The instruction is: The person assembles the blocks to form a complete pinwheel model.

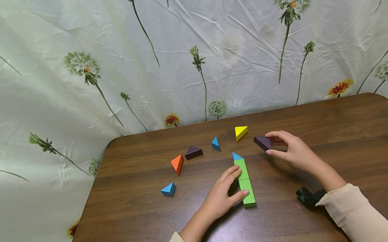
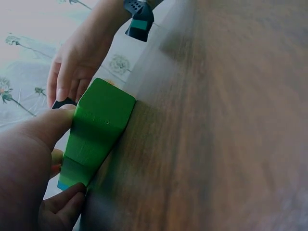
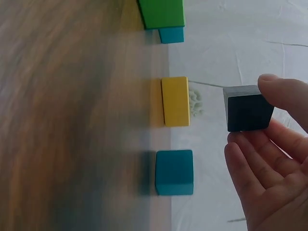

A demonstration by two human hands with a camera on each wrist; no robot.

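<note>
Two green rectangular blocks (image 1: 242, 169) lie end to end on the table, with a small blue triangular block (image 1: 237, 155) at their far end. Along their left side is my left hand (image 1: 222, 193); its thumb and fingertips touch the green blocks, fingers loosely extended. In the left wrist view the near green block (image 2: 98, 118) fills the space beside the thumb. My right hand (image 1: 295, 150) pinches a dark purple triangular block (image 1: 263, 142) between thumb and fingers, right of the row. The right wrist view shows that purple block (image 3: 249, 111) held off the table.
Beyond the row lie a yellow triangular block (image 1: 241, 132) and a blue one (image 1: 215, 144). Farther left are another purple block (image 1: 193, 152), an orange block (image 1: 177, 164) and another blue block (image 1: 168, 190). A flower-patterned curtain (image 1: 180, 84) hangs behind the wooden table (image 1: 374, 159).
</note>
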